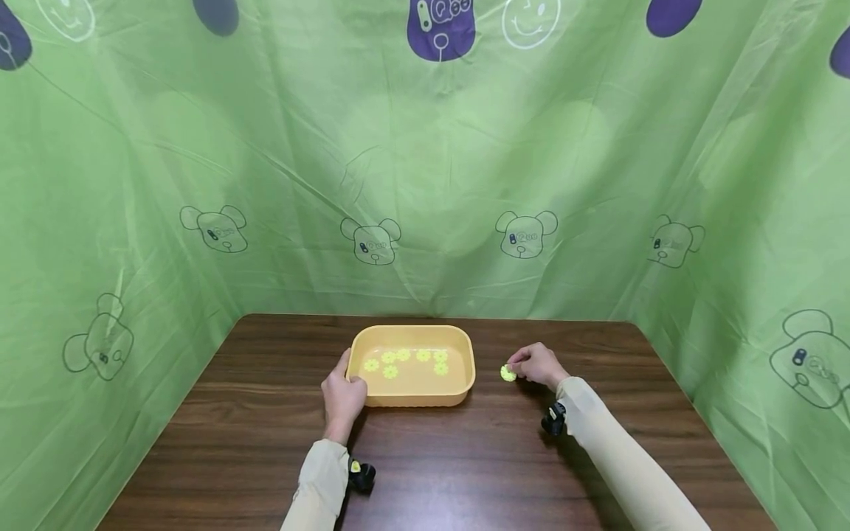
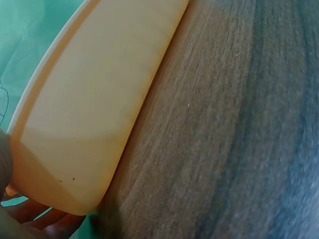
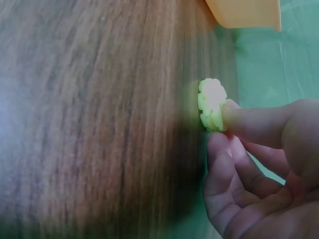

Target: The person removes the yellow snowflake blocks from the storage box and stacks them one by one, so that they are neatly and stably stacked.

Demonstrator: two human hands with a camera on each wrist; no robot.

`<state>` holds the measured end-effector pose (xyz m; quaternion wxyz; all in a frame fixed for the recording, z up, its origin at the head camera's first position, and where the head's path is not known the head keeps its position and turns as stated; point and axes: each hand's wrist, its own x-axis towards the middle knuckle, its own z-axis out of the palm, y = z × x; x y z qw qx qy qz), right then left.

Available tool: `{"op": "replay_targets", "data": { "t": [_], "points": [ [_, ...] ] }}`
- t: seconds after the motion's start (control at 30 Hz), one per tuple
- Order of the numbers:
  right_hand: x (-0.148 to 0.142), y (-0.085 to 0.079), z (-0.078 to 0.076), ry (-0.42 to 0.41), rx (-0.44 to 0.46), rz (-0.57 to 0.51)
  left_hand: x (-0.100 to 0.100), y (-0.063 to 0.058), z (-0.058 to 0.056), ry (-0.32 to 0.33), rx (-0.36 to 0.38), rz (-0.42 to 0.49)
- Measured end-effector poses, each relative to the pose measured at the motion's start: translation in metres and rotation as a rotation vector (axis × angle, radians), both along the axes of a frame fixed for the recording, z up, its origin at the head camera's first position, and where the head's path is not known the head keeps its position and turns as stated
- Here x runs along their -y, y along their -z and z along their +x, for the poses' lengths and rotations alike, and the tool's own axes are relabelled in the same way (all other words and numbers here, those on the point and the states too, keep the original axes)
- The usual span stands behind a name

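A yellow rectangular tub (image 1: pixel 420 400) with rounded corners stands on the table in the head view. Several flat, lime-yellow flower-shaped pieces (image 1: pixel 389 372) lie spread over its floor. My left hand (image 1: pixel 343 394) grips the tub by its left end, near the front corner, thumb at the rim. In the left wrist view the tub's side wall (image 2: pixel 84 99) fills the upper left, with fingers (image 2: pixel 57 224) curled under its end. To the right of the tub, my right hand (image 1: pixel 539 365) pinches one flower-shaped piece (image 3: pixel 213 104) between thumb and fingers, just above or at the tabletop; contact is unclear.
The dark wood-grain table (image 1: pixel 438 464) reaches back to a green printed curtain (image 1: pixel 425 162), which also hangs at both sides. A black wrist camera (image 1: pixel 361 476) sits on the left wrist and another camera (image 1: pixel 553 419) on the right.
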<state>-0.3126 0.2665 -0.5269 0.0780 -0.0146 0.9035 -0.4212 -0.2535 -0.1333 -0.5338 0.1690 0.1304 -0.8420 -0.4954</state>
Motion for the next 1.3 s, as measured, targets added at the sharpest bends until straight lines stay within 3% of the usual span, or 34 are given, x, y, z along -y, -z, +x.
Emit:
{"op": "replay_targets", "data": {
  "t": [1.3],
  "points": [
    [0.0039, -0.0017, 0.0037, 0.024, -0.026, 0.085, -0.0010, 0.0000, -0.0005, 0.007, 0.019, 0.009]
  ]
}}
